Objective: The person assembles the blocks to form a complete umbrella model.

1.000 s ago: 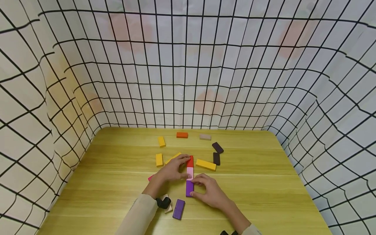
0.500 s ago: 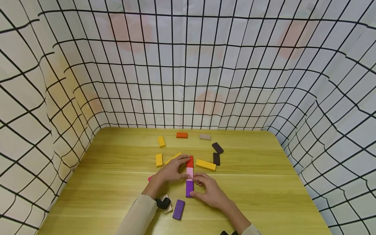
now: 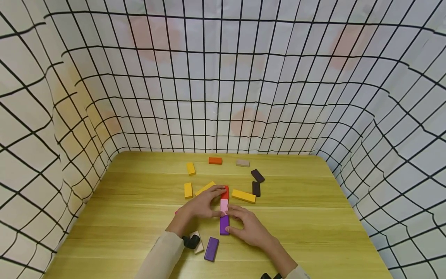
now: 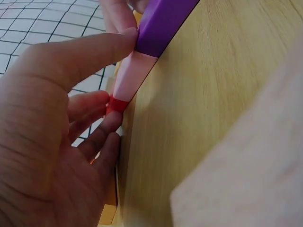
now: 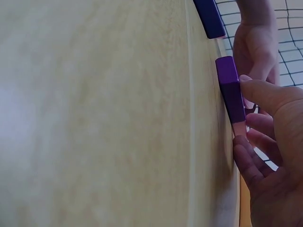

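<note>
In the head view a red block (image 3: 225, 192), a pink block (image 3: 224, 207) and a purple block (image 3: 224, 226) lie end to end in a straight row. My left hand (image 3: 202, 204) reaches over from the left. Its fingertips touch the red block, and the thumb lies by the seam between pink and purple. From the right, my right hand (image 3: 251, 228) has its fingertips at the pink block's side and its thumb on the purple block (image 5: 230, 90). In the left wrist view the pink block (image 4: 134, 75) meets the purple one squarely. Neither hand visibly encloses a block.
Loose yellow blocks (image 3: 188, 190), a long yellow block (image 3: 243, 196) and dark blocks (image 3: 256, 188) lie around the row. Orange (image 3: 215, 161) and greyish (image 3: 242, 163) blocks lie behind. Another purple block (image 3: 211, 249) and a cream block (image 3: 198, 243) lie nearer. Black wire mesh (image 3: 223, 97) surrounds the table.
My right fingertips have shifted slightly forward, from the purple block's far edge to the pink block's side. The left thumb has moved slightly nearer. The three blocks stay in their row.
</note>
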{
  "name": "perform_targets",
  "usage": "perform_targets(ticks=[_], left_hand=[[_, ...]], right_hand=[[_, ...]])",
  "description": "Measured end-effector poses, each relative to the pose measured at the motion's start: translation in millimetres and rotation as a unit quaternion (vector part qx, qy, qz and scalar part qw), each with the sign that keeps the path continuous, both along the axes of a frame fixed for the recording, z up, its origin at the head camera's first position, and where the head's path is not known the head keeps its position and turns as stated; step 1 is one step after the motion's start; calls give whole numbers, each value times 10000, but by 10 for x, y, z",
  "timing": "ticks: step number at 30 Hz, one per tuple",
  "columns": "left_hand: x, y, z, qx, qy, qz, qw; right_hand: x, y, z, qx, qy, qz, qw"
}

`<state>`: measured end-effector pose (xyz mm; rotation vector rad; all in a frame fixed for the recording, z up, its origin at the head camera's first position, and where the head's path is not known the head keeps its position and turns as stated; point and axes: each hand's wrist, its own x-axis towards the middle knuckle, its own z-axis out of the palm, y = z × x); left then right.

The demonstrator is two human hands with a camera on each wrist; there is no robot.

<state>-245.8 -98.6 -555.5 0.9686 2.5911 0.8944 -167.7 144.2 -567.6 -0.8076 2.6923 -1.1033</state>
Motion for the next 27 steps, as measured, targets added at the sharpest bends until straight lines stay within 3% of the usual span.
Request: perform_targets(ticks=[14, 27], left_hand=[[-30, 3, -16, 72, -40, 56, 10000], [74, 3, 7, -62, -116, 73, 9999]], right_hand=[[12, 0, -7, 20, -24, -39, 10000], [66, -7, 3, 205, 106, -45, 9997]])
